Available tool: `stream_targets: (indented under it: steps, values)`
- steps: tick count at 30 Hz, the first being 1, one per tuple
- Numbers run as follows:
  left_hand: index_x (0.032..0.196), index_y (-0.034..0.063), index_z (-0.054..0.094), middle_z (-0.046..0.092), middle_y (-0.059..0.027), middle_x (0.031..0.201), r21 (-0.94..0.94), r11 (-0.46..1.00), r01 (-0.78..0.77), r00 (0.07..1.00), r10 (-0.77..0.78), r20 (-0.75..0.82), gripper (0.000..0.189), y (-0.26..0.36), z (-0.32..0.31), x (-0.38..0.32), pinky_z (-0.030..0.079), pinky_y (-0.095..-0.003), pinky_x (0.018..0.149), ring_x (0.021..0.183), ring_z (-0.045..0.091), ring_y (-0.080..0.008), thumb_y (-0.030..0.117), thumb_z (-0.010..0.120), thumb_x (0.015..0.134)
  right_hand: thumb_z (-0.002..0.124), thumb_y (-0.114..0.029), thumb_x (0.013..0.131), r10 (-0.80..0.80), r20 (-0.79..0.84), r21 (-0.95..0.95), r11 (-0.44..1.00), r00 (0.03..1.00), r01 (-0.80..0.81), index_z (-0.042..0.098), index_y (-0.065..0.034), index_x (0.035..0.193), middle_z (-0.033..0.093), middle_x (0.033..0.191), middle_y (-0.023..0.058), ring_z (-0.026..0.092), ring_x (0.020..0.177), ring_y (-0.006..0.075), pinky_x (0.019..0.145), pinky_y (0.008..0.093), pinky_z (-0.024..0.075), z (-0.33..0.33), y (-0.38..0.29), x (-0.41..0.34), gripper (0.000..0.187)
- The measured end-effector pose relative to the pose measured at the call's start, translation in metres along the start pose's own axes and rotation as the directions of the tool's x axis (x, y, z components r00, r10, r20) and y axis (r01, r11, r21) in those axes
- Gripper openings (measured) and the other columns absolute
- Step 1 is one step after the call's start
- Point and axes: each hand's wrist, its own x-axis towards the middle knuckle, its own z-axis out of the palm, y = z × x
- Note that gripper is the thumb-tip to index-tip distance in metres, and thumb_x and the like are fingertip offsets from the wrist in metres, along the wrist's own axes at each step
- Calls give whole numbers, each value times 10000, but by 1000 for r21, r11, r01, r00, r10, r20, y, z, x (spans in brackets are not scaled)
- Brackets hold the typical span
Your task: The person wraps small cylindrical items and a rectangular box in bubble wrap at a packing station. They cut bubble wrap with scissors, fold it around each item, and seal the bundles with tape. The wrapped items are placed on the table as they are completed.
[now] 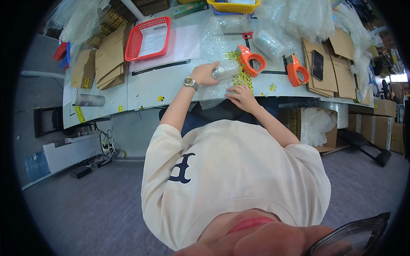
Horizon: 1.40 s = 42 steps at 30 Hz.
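My left hand (206, 74), with a metal-banded watch at the wrist, grips the left end of a clear cylindrical bundle (226, 69). What is inside the bundle cannot be made out. Beneath it a long strip of bubble wrap (211, 96) runs across the table and hangs slightly over the front edge. The spread fingers of my right hand (242, 98) rest on the strip's right edge, below the bundle. An orange tape dispenser (251, 60) with yellow printed tape stands just right of the bundle.
On the white table (160, 83) are a red basket (148, 40) with a printed sheet, a second orange dispenser (297, 70), red-handled scissors (247, 35), and a phone (317, 65) on flat cardboard (339, 68). Folded cartons (110, 57) lie left; a grey cylinder (90, 100) lies nearby. Bubble wrap bundles (272, 43) crowd the back.
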Motion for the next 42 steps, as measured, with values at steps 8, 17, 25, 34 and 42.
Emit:
stream_targets:
  steps: [8,17,25,34,42]
  values:
    - [1271,104,597,706,-199,1139,-19,999,45,995,-43,92,680,12,-14,-7,531,-463,884,1059,674,-372,449,806,724,745,-179,863,-23,-23,-48,999,999,21,741,-169,1040,674,1156,12,606,1102,226,960,402,432,-8,1,13,177]
    - [1354,83,597,662,-189,1276,-287,950,-126,992,116,-51,604,2,-9,-29,491,-426,1019,1199,625,-329,407,747,866,754,-204,856,-123,-21,10,992,992,123,728,-126,991,657,1237,65,597,1165,283,1005,441,450,-35,20,80,158]
    - [1475,116,527,613,-171,1404,-417,898,-143,977,195,84,782,-29,-15,-35,454,-378,1089,1295,589,-283,304,840,782,772,-193,844,-3,160,182,983,987,-27,756,-104,947,629,1359,79,567,1267,296,1080,431,427,-47,19,75,137]
    - [1432,97,575,592,-142,1436,-500,866,24,995,27,94,694,-19,-12,-44,414,-386,1134,1333,548,-249,274,839,815,781,-152,806,21,100,195,980,995,-40,768,-109,898,698,1198,76,642,1114,289,964,413,495,-45,18,79,103]
    - [1374,59,623,594,-154,1439,-257,961,-100,985,59,-161,567,5,-15,-85,439,-380,1115,1312,586,-272,224,795,859,828,-152,767,37,64,282,958,997,-53,781,-110,866,735,1070,66,683,1014,257,887,379,531,-40,25,84,118]
